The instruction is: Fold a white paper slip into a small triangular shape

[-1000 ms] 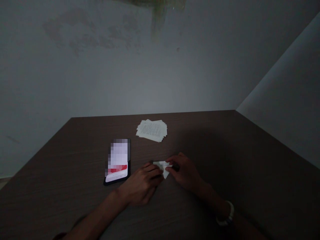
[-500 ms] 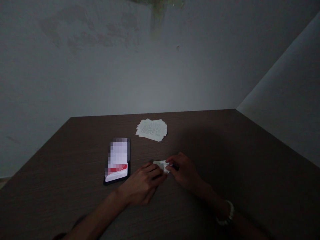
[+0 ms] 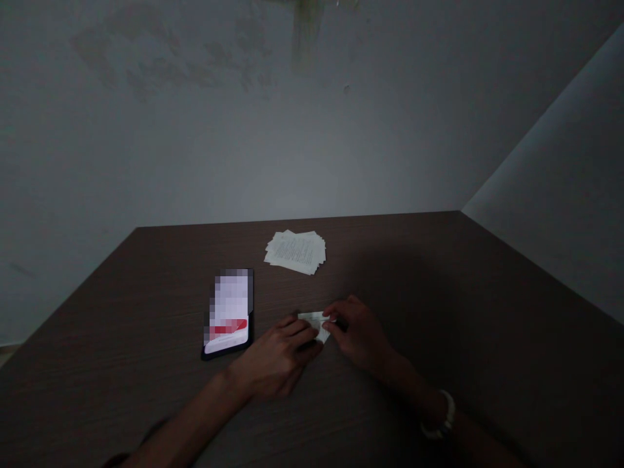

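Observation:
A small piece of white paper (image 3: pixel 314 316) lies on the brown table between my two hands, partly hidden by the fingers. My left hand (image 3: pixel 280 354) rests over its left side, fingers curled onto it. From the right, my right hand (image 3: pixel 358 331) pinches the paper's right edge between thumb and forefinger. The paper looks partly folded, though the dim light blurs its creases.
A phone (image 3: pixel 227 312) with a lit screen lies left of my hands. Beyond them sits a fanned pile of printed paper sheets (image 3: pixel 296 251). The table (image 3: pixel 146 286) meets a stained wall (image 3: pixel 219 143) at the back, and another wall slants along the right.
My left fingers have shifted back slightly, and a bit more of the paper shows between the hands. My right hand keeps its pinch; phone and paper pile stay put.

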### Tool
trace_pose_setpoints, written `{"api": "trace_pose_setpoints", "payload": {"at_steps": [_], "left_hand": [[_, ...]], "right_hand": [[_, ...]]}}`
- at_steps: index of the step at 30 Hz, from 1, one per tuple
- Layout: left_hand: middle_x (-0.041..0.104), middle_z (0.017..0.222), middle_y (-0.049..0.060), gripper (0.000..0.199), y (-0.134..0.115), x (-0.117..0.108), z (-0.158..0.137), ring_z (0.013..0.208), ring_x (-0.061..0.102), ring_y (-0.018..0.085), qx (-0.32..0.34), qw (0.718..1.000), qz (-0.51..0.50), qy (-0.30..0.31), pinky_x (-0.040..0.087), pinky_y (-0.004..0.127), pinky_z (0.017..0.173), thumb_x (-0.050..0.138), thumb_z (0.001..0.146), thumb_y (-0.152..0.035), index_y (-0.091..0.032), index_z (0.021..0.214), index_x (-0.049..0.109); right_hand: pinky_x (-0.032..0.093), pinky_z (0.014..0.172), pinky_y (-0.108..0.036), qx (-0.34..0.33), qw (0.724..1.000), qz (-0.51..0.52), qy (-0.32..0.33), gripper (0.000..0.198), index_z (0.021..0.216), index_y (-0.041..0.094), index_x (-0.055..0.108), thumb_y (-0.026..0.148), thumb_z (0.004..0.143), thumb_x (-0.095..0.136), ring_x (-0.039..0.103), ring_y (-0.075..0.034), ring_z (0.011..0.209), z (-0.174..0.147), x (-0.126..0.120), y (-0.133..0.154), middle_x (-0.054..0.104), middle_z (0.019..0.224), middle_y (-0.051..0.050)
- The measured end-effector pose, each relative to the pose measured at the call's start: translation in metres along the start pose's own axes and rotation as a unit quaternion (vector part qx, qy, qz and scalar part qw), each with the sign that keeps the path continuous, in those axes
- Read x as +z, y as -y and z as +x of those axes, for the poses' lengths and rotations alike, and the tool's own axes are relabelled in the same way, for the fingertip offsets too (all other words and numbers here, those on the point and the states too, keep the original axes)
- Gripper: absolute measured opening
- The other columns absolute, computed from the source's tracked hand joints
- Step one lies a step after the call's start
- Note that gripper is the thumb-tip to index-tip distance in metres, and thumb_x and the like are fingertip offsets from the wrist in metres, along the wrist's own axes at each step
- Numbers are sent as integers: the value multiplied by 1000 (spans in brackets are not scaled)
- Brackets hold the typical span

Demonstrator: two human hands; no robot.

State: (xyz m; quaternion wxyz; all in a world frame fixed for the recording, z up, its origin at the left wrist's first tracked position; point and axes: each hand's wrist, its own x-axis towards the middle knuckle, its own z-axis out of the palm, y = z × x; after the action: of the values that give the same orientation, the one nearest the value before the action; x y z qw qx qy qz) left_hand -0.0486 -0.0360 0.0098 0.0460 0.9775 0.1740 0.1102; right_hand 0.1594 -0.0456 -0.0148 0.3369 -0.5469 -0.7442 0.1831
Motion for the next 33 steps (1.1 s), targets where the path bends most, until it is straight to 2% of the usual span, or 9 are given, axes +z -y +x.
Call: {"api": "trace_pose_setpoints", "payload": {"at_steps": [8, 15, 26, 33], "left_hand": [[62, 101, 11, 38, 2, 1, 0, 96, 57, 26, -9, 1000, -30, -4, 46, 47, 90, 43, 86, -18, -13, 121, 57], [61, 100, 11, 36, 1, 3, 0, 97, 55, 27, -6, 1000, 3, 13, 45, 47, 91, 45, 87, -18, -14, 120, 58], [59, 121, 12, 36, 1, 2, 0, 105, 52, 27, -1, 1000, 3, -2, 44, 45, 93, 49, 85, -18, -14, 120, 59], [61, 118, 12, 37, 1, 2, 0, 104, 53, 27, 0, 1000, 4, 2, 43, 47, 96, 48, 85, -18, -14, 120, 59]], "right_hand": [[45, 71, -29, 0, 1000, 3, -2, 21, 90, 22, 67, 10, 74, 72, 56, -18, 78, 0, 0, 0, 64, 78, -1], [44, 70, -29, 3, 1000, 3, -2, 21, 91, 22, 67, 10, 75, 71, 56, -18, 79, 0, 0, 1, 63, 77, -1], [43, 71, -30, -6, 1000, -8, -2, 26, 94, 21, 64, 8, 74, 70, 55, -19, 80, 1, 0, 2, 63, 78, -1], [44, 72, -31, 12, 1000, 4, -10, 27, 93, 22, 64, 4, 73, 67, 56, -19, 79, 1, 2, 0, 62, 77, -1]]}}
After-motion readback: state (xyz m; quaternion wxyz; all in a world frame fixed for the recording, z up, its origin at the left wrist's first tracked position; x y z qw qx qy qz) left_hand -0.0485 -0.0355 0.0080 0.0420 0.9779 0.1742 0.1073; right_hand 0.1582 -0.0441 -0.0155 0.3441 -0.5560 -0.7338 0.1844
